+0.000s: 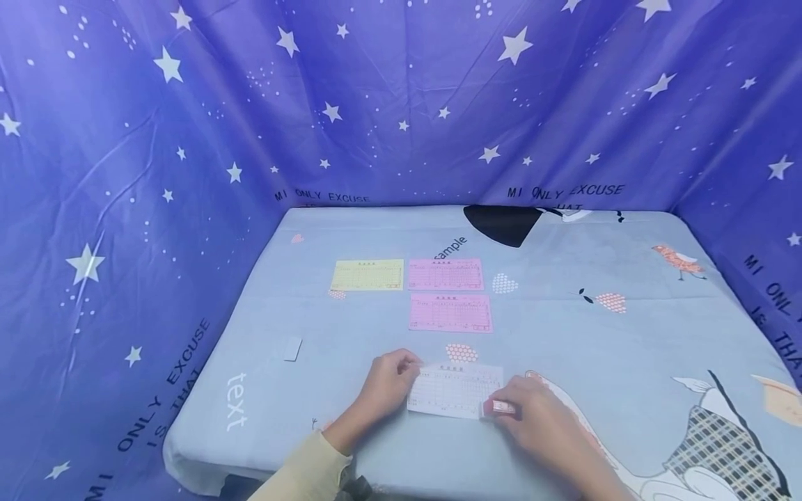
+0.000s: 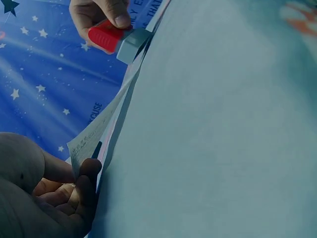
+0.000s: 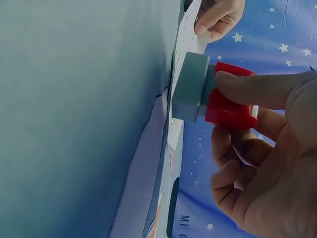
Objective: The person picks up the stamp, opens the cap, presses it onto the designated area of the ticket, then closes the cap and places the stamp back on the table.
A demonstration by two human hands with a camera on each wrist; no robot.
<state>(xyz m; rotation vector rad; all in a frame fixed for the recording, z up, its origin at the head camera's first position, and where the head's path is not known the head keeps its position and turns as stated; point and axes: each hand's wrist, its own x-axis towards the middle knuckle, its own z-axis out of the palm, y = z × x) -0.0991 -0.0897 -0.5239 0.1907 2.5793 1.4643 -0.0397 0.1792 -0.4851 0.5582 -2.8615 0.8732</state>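
Observation:
A white printed form (image 1: 447, 391) lies near the front of the bed-like surface, its left end lifted a little in the left wrist view. My left hand (image 1: 390, 381) pinches that left edge between thumb and fingers. At the form's lower right corner, my right hand (image 1: 537, 417) grips a stamp by its red handle (image 3: 225, 115). The stamp's grey base (image 3: 190, 87) faces the paper; whether it touches, I cannot tell. Beyond the form lie a near pink form (image 1: 450, 313), a far pink form (image 1: 445, 275) and a yellow form (image 1: 368, 275).
A small pale rectangular piece (image 1: 292, 349) lies left of the forms. The light blue patterned cloth (image 1: 601, 264) covers the work surface. Purple star-printed curtains (image 1: 401, 83) hang along the back and both sides.

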